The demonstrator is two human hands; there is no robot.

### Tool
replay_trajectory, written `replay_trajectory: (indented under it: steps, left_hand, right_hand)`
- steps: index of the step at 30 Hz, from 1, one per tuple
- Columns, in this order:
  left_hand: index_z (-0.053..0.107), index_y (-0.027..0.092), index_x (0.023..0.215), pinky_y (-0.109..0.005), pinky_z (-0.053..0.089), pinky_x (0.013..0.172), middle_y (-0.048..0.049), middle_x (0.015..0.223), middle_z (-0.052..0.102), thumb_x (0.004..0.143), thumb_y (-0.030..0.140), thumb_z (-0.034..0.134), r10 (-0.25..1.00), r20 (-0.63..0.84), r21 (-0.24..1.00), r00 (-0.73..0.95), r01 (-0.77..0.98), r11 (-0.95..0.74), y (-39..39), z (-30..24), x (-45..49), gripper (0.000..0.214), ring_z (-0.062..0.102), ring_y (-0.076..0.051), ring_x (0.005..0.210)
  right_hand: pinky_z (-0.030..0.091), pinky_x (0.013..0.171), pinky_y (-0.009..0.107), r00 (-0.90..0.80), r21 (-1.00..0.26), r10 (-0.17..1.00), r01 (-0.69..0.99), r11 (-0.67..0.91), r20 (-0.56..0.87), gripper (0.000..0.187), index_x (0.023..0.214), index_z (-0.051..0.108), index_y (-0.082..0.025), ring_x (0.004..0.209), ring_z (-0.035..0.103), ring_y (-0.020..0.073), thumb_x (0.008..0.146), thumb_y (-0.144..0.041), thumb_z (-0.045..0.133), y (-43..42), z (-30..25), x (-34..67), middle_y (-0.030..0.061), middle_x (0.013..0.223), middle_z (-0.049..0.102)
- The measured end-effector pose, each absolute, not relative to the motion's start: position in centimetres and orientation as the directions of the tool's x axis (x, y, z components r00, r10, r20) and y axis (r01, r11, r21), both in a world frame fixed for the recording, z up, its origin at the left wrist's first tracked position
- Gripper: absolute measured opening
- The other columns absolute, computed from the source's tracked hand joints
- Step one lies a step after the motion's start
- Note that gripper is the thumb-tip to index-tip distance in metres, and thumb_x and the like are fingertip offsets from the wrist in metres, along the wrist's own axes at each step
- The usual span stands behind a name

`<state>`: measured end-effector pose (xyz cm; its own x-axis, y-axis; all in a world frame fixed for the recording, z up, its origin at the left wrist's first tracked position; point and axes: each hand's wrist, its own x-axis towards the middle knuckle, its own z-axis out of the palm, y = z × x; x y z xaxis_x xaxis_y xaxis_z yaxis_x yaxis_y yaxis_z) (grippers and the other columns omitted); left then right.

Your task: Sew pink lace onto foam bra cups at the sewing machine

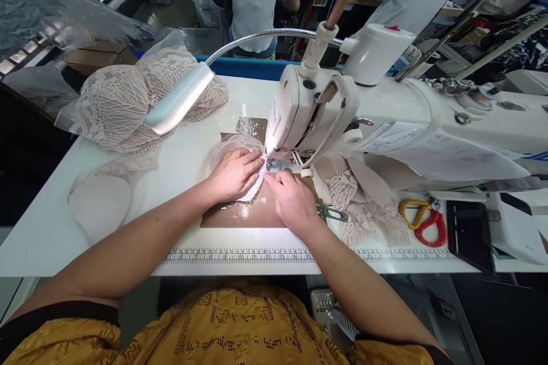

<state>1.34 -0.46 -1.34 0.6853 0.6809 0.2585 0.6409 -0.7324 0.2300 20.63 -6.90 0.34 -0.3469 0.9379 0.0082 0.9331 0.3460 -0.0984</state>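
A pale lace-covered bra cup point(231, 142) lies under the head of a white sewing machine point(291, 108), its edge at the presser foot. My left hand point(237, 174) rests flat on the lace, fingers stretched towards the needle area. On the other side, my right hand point(293, 199) has its thumb and forefinger pinched together at the lace edge, just in front of the foot. Brown tape point(222, 217) covers the table surface beneath both hands. The needle tip itself is too small to make out.
Lace cups point(115, 102) are heaped at the left, near a plain cup point(100, 205). A lamp point(180, 100) hangs over the table. At right lie lace scraps point(355, 211), thread snips point(334, 212), red-and-yellow-handled scissors point(430, 228) and a phone point(470, 234). Two people work behind.
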Motion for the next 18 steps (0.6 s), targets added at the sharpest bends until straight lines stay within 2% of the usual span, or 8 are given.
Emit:
replay_trajectory:
  steps: [4, 8, 11, 13, 14, 16, 18]
  left_hand:
    - [0.053, 0.013, 0.135, -0.054, 0.038, 0.102, -0.0171, 0.140, 0.052, 0.096, 0.039, 0.044, 0.699, 0.227, 0.198, 0.678, 0.671, -0.715, -0.7, -1.3, 1.3, 0.048, 0.041, -0.037, 0.129]
    - [0.053, 0.013, 0.133, -0.055, 0.038, 0.097, -0.0179, 0.141, 0.049, 0.095, 0.038, 0.043, 0.790, 0.149, 0.137, 0.595, 0.779, -0.612, -1.7, -0.2, 1.5, 0.046, 0.041, -0.041, 0.127]
    - [0.054, 0.015, 0.128, -0.051, 0.041, 0.094, -0.0181, 0.134, 0.053, 0.092, 0.040, 0.049, 0.857, 0.069, 0.171, 0.511, 0.840, -0.515, -3.8, 1.6, 0.1, 0.044, 0.046, -0.039, 0.122]
    - [0.050, 0.017, 0.131, -0.049, 0.041, 0.097, -0.0178, 0.136, 0.051, 0.088, 0.042, 0.056, 0.864, 0.036, 0.216, 0.502, 0.840, -0.497, -6.2, 2.9, -2.0, 0.051, 0.046, -0.037, 0.125]
    - [0.047, 0.017, 0.135, -0.048, 0.040, 0.101, -0.0177, 0.140, 0.048, 0.085, 0.042, 0.060, 0.863, 0.036, 0.229, 0.505, 0.836, -0.499, -7.8, 3.4, -3.5, 0.057, 0.043, -0.036, 0.129]
    - [0.035, 0.018, 0.145, -0.054, 0.030, 0.111, -0.0181, 0.155, 0.031, 0.083, 0.042, 0.064, 0.883, 0.053, 0.198, 0.467, 0.861, -0.468, -11.3, 3.9, -7.0, 0.073, 0.025, -0.038, 0.143]
    - [0.027, 0.019, 0.150, -0.057, 0.024, 0.115, -0.0161, 0.160, 0.020, 0.084, 0.039, 0.062, 0.939, 0.072, 0.171, 0.336, 0.924, -0.343, -14.5, 3.6, -11.2, 0.077, 0.018, -0.038, 0.147]
  right_hand:
    - [0.042, 0.075, 0.031, -0.332, -0.117, 0.942, 0.935, 0.335, 0.043, 0.048, 0.132, 0.060, -0.023, 0.088, 0.058, 0.0210, 0.089, -0.012, 0.041, -6.8, 0.0, 20.7, 0.0076, 0.110, 0.064]
    - [0.043, 0.077, 0.031, -0.331, -0.132, 0.939, 0.931, 0.341, 0.096, 0.043, 0.127, 0.064, -0.023, 0.091, 0.060, 0.0212, 0.093, -0.016, 0.039, -6.8, -0.2, 20.7, 0.0072, 0.109, 0.066]
    - [0.044, 0.076, 0.031, -0.342, -0.148, 0.931, 0.921, 0.359, 0.130, 0.041, 0.124, 0.066, -0.020, 0.090, 0.062, 0.0210, 0.093, -0.018, 0.039, -6.8, -0.4, 20.9, 0.0082, 0.109, 0.066]
    - [0.045, 0.075, 0.031, -0.357, -0.150, 0.921, 0.913, 0.379, 0.152, 0.040, 0.121, 0.067, -0.019, 0.088, 0.063, 0.0205, 0.092, -0.018, 0.039, -6.8, -0.4, 21.1, 0.0084, 0.109, 0.067]
    - [0.045, 0.074, 0.031, -0.367, -0.149, 0.916, 0.909, 0.391, 0.162, 0.040, 0.120, 0.068, -0.019, 0.087, 0.063, 0.0204, 0.092, -0.018, 0.040, -6.7, -0.5, 21.2, 0.0084, 0.108, 0.067]
    - [0.046, 0.073, 0.031, -0.384, -0.142, 0.907, 0.901, 0.409, 0.175, 0.039, 0.119, 0.068, -0.018, 0.085, 0.064, 0.0204, 0.091, -0.018, 0.041, -6.7, -0.6, 21.4, 0.0084, 0.107, 0.068]
    - [0.048, 0.073, 0.032, -0.392, -0.139, 0.900, 0.897, 0.420, 0.188, 0.039, 0.118, 0.069, -0.019, 0.084, 0.065, 0.0210, 0.091, -0.019, 0.040, -6.7, -0.7, 21.4, 0.0087, 0.106, 0.069]
